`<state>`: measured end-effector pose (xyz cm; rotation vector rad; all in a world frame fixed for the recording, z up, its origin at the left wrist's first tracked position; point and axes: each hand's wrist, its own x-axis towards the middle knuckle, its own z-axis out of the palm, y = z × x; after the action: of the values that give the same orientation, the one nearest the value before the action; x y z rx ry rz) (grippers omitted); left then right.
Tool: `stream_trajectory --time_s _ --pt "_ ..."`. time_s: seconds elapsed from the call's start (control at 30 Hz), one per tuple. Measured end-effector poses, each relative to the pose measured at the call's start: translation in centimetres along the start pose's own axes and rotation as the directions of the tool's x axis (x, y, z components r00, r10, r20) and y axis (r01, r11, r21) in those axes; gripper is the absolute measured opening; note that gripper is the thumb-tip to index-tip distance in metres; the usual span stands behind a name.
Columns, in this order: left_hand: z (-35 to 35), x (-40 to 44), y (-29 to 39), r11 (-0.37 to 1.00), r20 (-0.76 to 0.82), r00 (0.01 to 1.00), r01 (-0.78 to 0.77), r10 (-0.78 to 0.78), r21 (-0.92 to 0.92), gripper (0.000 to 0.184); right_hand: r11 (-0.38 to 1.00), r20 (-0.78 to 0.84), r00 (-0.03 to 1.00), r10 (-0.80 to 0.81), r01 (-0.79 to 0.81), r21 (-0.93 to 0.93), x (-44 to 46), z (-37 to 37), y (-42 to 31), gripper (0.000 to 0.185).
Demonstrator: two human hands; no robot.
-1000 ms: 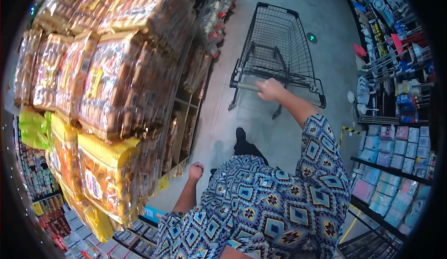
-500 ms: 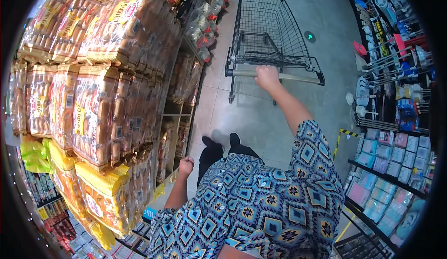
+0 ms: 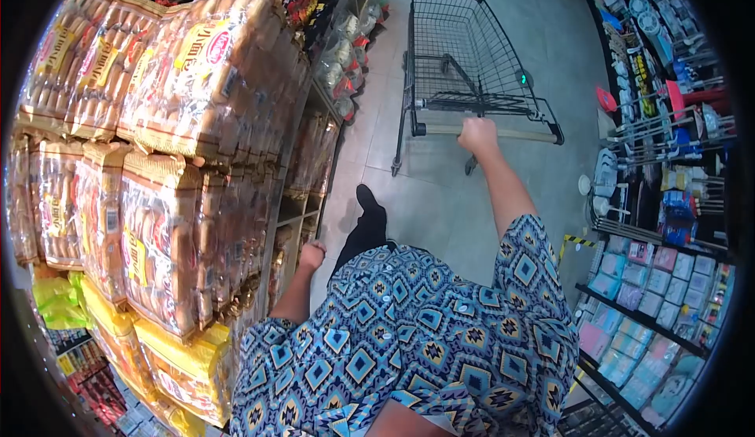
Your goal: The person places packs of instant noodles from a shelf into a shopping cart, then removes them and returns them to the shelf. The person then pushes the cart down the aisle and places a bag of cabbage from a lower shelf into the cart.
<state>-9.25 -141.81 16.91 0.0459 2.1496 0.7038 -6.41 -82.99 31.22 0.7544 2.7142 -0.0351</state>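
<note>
My right hand is wrapped around the handle bar of a black wire shopping cart. No goods show in the cart's basket. At my left side, my left hand hangs with its fingers curled in, close to the shelf unit; whether anything is inside the fingers is hidden. Beside that arm rises a tall stack of clear bags of small bread rolls, with yellow bread packs lower down.
On the right stand shelves of boxed and bagged goods and racks of long-handled household tools. Bagged items line the left shelf edge ahead. Grey tiled floor runs between the shelves.
I have stepped forward along the aisle, one foot now ahead. The cart and my right hand sit slightly further right in view. The bread stack has come nearer.
</note>
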Motion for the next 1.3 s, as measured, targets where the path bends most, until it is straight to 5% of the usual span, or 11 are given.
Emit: stream_trajectory --time_s 0.27,0.63,1.0,1.3 --pt "-1.1 6.9 12.6 0.98 0.145 0.983 -0.09 0.116 -0.177 0.021 0.996 0.036 0.999 -0.037 0.034 0.083 2.7 -2.2 0.4 0.022" --pt "-1.3 9.8 13.1 0.958 0.195 0.981 0.043 0.014 -0.285 0.022 0.993 0.019 0.997 0.075 -0.077 0.092 5.6 -2.6 0.7 0.021" --pt "-2.1 13.7 17.9 0.959 0.079 0.994 0.09 -0.072 -0.268 0.023 0.985 -0.014 0.996 0.083 -0.08 0.152 11.6 -4.2 2.4 0.021" --pt "0.3 16.3 20.9 0.839 0.191 0.966 0.246 -0.173 -0.485 0.025 0.892 0.228 0.949 -0.217 0.097 0.442 16.3 -8.4 5.4 0.043"
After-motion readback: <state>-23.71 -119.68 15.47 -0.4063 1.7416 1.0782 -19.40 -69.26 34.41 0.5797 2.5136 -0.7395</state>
